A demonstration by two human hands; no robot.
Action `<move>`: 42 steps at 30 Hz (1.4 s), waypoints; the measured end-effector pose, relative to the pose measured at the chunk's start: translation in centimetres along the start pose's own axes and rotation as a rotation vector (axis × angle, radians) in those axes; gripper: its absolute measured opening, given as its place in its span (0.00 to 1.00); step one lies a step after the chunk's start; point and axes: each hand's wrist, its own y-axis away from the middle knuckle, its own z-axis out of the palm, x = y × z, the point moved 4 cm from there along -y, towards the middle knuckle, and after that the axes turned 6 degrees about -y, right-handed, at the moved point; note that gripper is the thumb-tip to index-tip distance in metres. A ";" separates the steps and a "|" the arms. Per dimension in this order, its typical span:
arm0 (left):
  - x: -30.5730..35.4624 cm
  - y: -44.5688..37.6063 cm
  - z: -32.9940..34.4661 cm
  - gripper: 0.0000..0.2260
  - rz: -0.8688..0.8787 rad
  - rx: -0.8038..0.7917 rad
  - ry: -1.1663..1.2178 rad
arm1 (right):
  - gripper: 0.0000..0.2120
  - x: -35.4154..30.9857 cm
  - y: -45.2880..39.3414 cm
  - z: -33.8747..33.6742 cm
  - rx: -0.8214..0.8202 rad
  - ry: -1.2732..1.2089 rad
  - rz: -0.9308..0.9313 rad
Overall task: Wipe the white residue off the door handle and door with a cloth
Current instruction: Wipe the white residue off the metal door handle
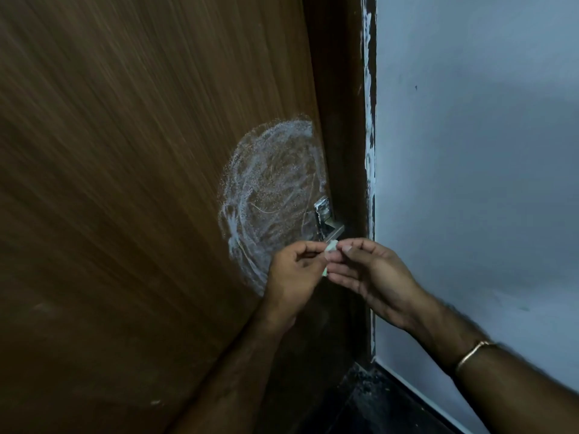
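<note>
A brown wooden door (125,151) fills the left of the head view. A round smear of white residue (269,189) covers it beside the metal door handle (326,220), which also looks smudged white. Just below the handle my left hand (294,274) and my right hand (372,277) meet, fingertips together. Both pinch a small pale piece of cloth (330,247); most of it is hidden between the fingers.
A dark door frame (341,104) with white paint streaks runs along the door's right edge. A pale blue-grey wall (470,183) stands to the right. The dark floor (360,402) shows at the bottom. A thin bangle (473,353) sits on my right wrist.
</note>
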 end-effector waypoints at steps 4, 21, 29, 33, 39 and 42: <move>-0.2 -0.2 0.1 0.05 -0.038 0.044 0.050 | 0.10 -0.4 0.0 -0.3 0.049 0.200 -0.147; 0.0 -0.5 0.3 0.05 -0.302 -0.028 0.363 | 0.05 -2.5 -0.1 -0.3 0.112 0.614 -0.473; 0.4 0.1 0.6 0.20 -0.230 -0.177 0.392 | 0.03 -2.9 -0.6 -0.9 0.161 0.398 -0.305; 0.4 -0.2 0.5 0.15 -0.234 -0.162 0.407 | 0.06 -3.2 -0.8 -1.0 0.148 0.286 -0.235; 0.5 -0.1 0.7 0.16 -0.250 -0.142 0.475 | 0.05 -3.0 -0.3 -0.8 0.123 0.254 -0.207; -0.1 -0.4 0.3 0.14 -0.249 -0.059 0.452 | 0.06 -3.1 -0.2 -0.8 0.125 0.232 -0.200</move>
